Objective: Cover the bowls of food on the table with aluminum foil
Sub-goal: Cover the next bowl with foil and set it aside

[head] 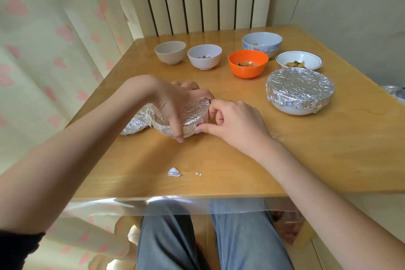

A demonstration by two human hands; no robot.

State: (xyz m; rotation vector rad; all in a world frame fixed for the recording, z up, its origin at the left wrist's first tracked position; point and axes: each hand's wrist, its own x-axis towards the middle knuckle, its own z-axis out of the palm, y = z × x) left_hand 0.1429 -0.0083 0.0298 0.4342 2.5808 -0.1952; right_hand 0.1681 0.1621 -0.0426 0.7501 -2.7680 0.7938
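Foil (pixel 192 114) crimping: your left hand (pixel 175 103) curls over the bowl, right hand (pixel 232 118) pinches its edge; fold snugly under the rim.

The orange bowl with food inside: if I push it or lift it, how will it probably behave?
The orange bowl looks like thin plastic and holds little food, so probably light. On the glossy table it may slide rather than tip. Its foot is hidden, so stability is uncertain.
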